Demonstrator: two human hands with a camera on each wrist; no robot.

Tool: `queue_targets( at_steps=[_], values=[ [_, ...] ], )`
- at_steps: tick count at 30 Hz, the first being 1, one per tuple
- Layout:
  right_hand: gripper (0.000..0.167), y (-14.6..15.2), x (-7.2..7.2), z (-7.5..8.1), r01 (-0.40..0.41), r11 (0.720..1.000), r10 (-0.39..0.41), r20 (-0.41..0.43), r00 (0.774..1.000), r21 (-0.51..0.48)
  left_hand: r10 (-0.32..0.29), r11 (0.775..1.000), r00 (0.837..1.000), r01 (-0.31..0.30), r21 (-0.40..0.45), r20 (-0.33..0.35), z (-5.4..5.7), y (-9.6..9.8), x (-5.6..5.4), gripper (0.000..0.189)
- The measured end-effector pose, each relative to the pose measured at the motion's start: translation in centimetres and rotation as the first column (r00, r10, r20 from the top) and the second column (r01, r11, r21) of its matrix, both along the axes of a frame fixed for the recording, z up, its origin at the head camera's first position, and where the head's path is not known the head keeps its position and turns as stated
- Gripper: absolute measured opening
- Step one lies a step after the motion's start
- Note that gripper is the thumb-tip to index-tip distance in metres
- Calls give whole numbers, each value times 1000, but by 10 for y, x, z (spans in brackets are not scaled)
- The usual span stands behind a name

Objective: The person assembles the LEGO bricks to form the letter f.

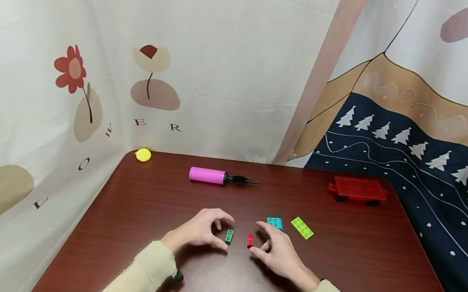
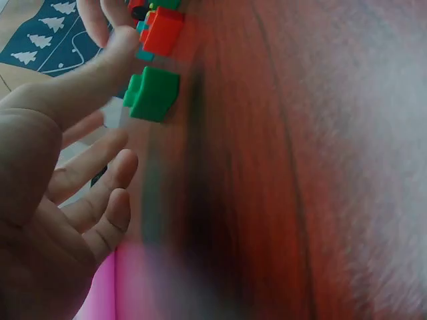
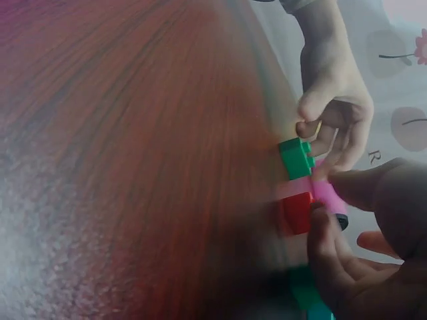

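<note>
A small green toy brick (image 1: 229, 236) lies on the brown table. My left hand (image 1: 202, 228) is beside it, thumb and index finger parted on either side; the left wrist view shows the green brick (image 2: 155, 95) apart from the fingers. To its right sits a small red brick (image 1: 250, 240). My right hand (image 1: 279, 251) reaches in next to that one with its fingers spread. In the right wrist view, the fingertips come very close to the red brick (image 3: 297, 213); whether they touch it I cannot tell.
Behind my right hand lie a blue brick (image 1: 275, 222) and a lime-green brick (image 1: 302, 228). Farther back are a pink hand pump (image 1: 208, 176) with a black nozzle, a yellow object (image 1: 143, 154) and a red toy wagon (image 1: 358, 189). Printed cloth (image 1: 228, 64) hangs along the table's back edge.
</note>
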State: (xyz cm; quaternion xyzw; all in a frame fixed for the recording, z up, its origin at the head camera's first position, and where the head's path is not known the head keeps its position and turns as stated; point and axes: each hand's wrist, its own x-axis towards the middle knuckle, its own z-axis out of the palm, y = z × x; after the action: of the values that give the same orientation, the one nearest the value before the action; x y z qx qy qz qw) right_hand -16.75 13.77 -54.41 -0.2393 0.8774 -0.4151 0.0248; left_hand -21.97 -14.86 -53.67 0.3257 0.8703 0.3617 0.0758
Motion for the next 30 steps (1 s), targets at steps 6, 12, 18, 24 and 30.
queue_targets(
  at_steps=[6, 12, 18, 24, 30],
  values=[
    [71, -4, -2, -3, 14, 1000, -13, -104, 994, 11, -8, 1000, 1000, 7, -5, -30, -9, 3, 0, 48],
    [64, -12, -4, -7, -10, 996, 22, -139, 990, 86, 27, 999, 999, -27, -21, -34, -15, 8, 1, 36],
    [39, -17, -7, -15, -4, 982, 63, -311, 948, 187, 59, 998, 998, -59, -2, -20, -18, 16, 0, 34],
    [20, -20, -11, -17, 13, 989, 35, -322, 946, 145, 83, 997, 996, -83, 9, -13, -19, 22, -1, 33],
    [29, -27, -17, -12, 39, 999, -35, -199, 979, 19, 117, 993, 993, -117, 2, -35, -22, 26, -4, 33]
  ],
)
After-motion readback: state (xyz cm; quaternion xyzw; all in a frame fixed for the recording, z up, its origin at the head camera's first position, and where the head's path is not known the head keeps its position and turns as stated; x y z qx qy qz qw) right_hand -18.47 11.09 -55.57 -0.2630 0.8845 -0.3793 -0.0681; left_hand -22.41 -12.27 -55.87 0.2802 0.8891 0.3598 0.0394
